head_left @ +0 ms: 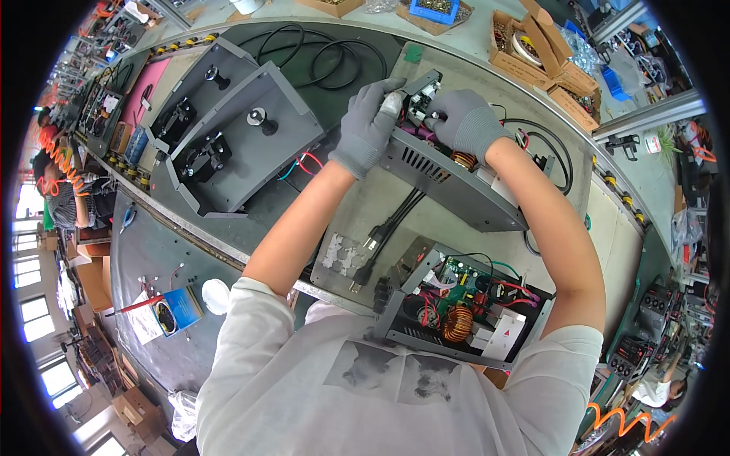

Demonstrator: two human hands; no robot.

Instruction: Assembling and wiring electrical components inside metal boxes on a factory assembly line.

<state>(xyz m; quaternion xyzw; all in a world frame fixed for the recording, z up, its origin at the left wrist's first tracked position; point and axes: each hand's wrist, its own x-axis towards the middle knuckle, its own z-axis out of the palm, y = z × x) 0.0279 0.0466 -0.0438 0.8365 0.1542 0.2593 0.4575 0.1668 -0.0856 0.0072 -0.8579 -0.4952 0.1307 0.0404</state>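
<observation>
My left hand point(363, 128), in a grey knit glove, grips the far left end of an opened dark grey metal housing point(449, 188) with vent slots in its side. The thumb lies on the end panel and the fingers curl round it. My right hand point(465, 121), gloved alike, reaches in from the right behind that panel. Its fingers are bent together among small parts and wires; what they pinch is hidden. A copper coil point(464, 159) shows under the right wrist. Nearer to me stands a second open housing point(426, 346) with a green circuit board point(458, 280) and another copper coil point(458, 324).
Two dark grey covers point(285, 114) with black knobs and latches stand at the left. Black power cords point(391, 228) lie between the housings, beside small clear plastic pieces point(344, 254). Cardboard boxes point(525, 57) of small parts stand at the far right. A metal post point(650, 114) rises there.
</observation>
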